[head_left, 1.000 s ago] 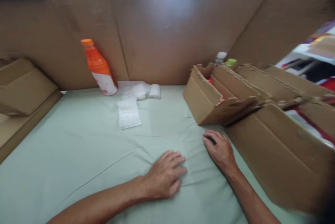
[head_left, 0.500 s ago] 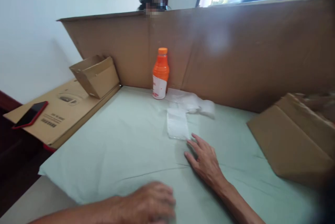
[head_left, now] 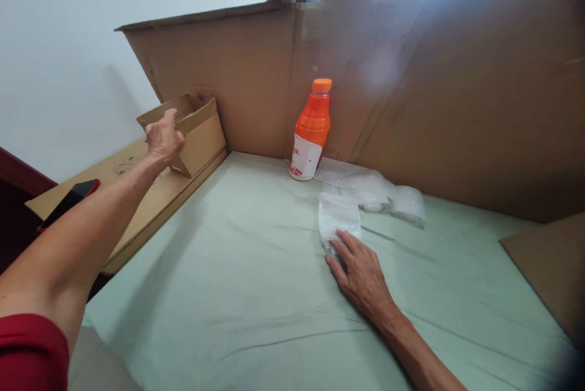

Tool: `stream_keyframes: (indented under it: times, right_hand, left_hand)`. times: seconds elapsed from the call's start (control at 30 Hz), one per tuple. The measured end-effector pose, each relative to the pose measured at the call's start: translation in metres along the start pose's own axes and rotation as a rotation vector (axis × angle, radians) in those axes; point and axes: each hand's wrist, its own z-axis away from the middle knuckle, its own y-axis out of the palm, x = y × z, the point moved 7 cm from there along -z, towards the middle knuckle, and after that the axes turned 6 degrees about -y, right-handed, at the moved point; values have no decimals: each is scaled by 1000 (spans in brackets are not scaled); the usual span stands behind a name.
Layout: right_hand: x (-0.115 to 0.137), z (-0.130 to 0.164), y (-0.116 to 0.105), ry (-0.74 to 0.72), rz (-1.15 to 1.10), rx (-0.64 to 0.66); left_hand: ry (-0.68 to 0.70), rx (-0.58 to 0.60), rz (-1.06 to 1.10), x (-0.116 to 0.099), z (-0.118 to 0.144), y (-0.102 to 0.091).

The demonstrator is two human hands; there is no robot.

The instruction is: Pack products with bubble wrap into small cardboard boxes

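Note:
My left hand (head_left: 163, 137) reaches far to the left and grips the near rim of a small open cardboard box (head_left: 201, 135) that sits on a flat cardboard sheet (head_left: 150, 205). My right hand (head_left: 361, 272) lies flat on the pale green cloth (head_left: 256, 281), its fingertips on the near end of a clear plastic bag (head_left: 338, 217). More crumpled clear plastic (head_left: 388, 196) lies just beyond it. An orange bottle (head_left: 311, 129) with an orange cap stands upright behind the bags, against the cardboard wall (head_left: 411, 80).
A red-cased phone (head_left: 68, 202) lies on the flat cardboard at the far left. Another cardboard piece (head_left: 548, 263) juts in at the right edge. The cardboard wall closes off the back. A person's head shows above it.
The view has swung left. My left hand rose off the cloth and reached out to the small box. My right hand slid forward onto the plastic bag.

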Motion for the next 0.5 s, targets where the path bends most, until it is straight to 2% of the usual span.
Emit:
stream_keyframes:
  times: [0.1, 0.17, 0.3, 0.4, 0.5]
  right_hand:
    - [1, -2, -1, 1, -3, 0]
    - [1, -3, -1, -2, -9, -8]
    - [-1, -3, -3, 2, -28, -37]
    - [-1, -3, -4, 3, -51, -50]
    - [0, -5, -5, 25, -78, -48]
  left_hand:
    - [-24, 19, 34, 3, 16, 2]
    - [30, 21, 92, 3, 43, -4]
    - [224, 53, 288, 1, 133, -34]
    - [233, 95, 412, 6, 205, -62]
    - [349, 140, 533, -3, 259, -91]
